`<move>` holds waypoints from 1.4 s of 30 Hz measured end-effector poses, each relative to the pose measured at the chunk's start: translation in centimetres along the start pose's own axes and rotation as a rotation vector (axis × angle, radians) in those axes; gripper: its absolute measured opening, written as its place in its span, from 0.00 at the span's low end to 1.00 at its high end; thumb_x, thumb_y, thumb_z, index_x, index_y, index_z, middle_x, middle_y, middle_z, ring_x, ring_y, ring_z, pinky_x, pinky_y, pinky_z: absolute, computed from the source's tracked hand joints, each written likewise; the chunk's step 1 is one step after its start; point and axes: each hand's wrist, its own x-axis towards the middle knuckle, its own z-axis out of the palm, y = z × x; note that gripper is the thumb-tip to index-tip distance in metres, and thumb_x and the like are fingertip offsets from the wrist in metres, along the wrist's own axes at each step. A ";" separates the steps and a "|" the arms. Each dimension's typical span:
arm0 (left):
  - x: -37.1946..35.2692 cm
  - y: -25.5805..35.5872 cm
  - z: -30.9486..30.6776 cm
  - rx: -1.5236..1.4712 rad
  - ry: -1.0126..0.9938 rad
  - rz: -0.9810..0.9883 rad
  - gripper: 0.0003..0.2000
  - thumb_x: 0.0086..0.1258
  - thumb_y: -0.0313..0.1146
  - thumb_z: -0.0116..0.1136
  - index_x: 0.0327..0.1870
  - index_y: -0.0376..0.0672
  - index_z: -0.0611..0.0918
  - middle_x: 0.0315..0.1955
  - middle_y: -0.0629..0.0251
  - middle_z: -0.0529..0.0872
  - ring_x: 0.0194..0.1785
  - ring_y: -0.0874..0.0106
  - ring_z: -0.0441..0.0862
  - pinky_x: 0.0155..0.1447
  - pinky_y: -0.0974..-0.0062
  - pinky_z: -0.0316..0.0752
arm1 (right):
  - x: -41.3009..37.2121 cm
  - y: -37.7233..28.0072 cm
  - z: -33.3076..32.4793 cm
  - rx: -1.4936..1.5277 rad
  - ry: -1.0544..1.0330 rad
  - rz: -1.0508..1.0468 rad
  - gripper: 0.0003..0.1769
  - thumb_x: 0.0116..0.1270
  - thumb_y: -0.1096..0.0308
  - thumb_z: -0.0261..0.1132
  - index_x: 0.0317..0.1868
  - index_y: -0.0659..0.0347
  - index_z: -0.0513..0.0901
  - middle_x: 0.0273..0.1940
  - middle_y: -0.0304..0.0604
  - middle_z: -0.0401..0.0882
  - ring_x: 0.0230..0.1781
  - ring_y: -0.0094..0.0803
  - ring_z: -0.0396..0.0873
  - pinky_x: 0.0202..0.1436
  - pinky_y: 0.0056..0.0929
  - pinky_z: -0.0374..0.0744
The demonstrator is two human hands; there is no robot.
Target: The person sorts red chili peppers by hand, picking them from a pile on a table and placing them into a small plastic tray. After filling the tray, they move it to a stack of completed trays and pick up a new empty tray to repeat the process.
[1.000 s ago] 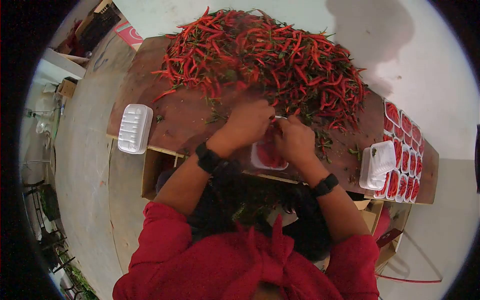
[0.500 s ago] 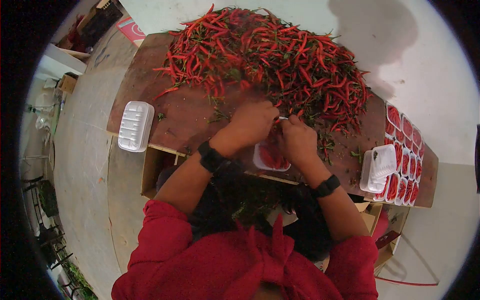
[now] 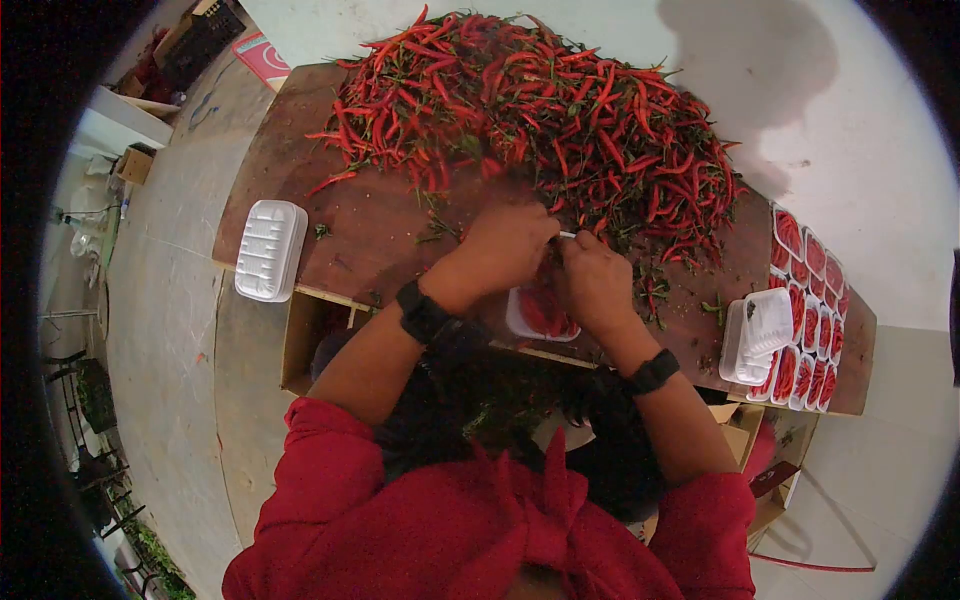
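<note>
My left hand point(image 3: 510, 245) and my right hand point(image 3: 597, 275) are close together over the table, both with fingers pinched. A short, thin white piece point(image 3: 567, 234) shows between their fingertips; I cannot tell what it is. Just beneath, near the table's front edge, sits a white tray point(image 3: 515, 320) with red chili peppers point(image 3: 548, 312) in it, partly covered by my right hand. Beyond my hands a big heap of red chilies point(image 3: 560, 110) with green stems spreads across the back of the table.
Stacked white trays point(image 3: 270, 250) lie upside down at the table's left edge. On the right, another stack of white trays point(image 3: 757, 335) stands beside rows of chili-filled trays point(image 3: 805, 320). Loose green stems point(image 3: 437, 230) are scattered on the brown tabletop point(image 3: 345, 235). A wall rises behind.
My hands stay over the tray with only slight finger movement. The white piece between the fingertips shows a little more clearly. The heap and trays are unchanged.
</note>
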 end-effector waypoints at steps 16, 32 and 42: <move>-0.1 0.1 0.6 0.016 -0.047 -0.008 0.08 0.48 0.29 0.56 0.31 0.43 0.79 0.30 0.61 0.77 0.38 0.59 0.77 0.39 0.61 0.74 | -0.3 0.6 0.5 -0.014 0.100 -0.068 0.09 0.49 0.68 0.61 0.33 0.59 0.78 0.28 0.43 0.74 0.29 0.42 0.78 0.30 0.37 0.77; 0.0 0.2 0.1 -0.017 -0.112 -0.002 0.14 0.51 0.26 0.53 0.41 0.45 0.79 0.33 0.56 0.78 0.39 0.53 0.77 0.41 0.57 0.74 | -0.3 0.8 1.1 -0.071 0.121 -0.129 0.05 0.49 0.72 0.58 0.28 0.61 0.76 0.27 0.43 0.73 0.28 0.40 0.78 0.28 0.35 0.77; 0.5 -0.2 0.2 -0.077 -0.001 -0.036 0.08 0.55 0.31 0.54 0.36 0.41 0.79 0.31 0.54 0.79 0.37 0.54 0.77 0.40 0.58 0.72 | 0.7 0.5 -2.8 0.026 0.005 0.179 0.07 0.51 0.68 0.62 0.30 0.62 0.76 0.31 0.47 0.76 0.32 0.45 0.78 0.35 0.40 0.76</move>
